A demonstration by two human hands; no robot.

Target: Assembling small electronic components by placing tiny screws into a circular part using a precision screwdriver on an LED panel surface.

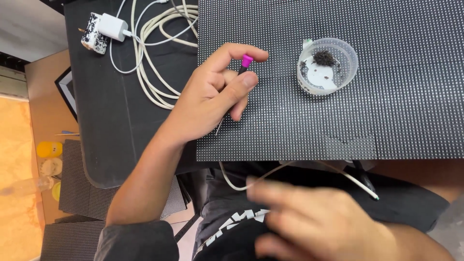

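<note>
My left hand (217,89) rests on the left part of a black dotted panel (386,111) and holds a thin tool with a pink cap (246,61) between thumb and forefinger; its metal tip points down toward the panel's front edge. A small clear plastic cup (327,66) holding dark tiny bits stands on the panel to the right of that hand. My right hand (314,224) is blurred, low in view over my lap, below the panel's front edge, with its fingers spread and nothing seen in it.
A coiled white cable (154,53) and a white charger plug (112,27) lie on the black table (111,125) at the left. A thin white wire (353,180) hangs under the panel. More dotted panels (79,188) and a yellow container (48,149) sit lower left.
</note>
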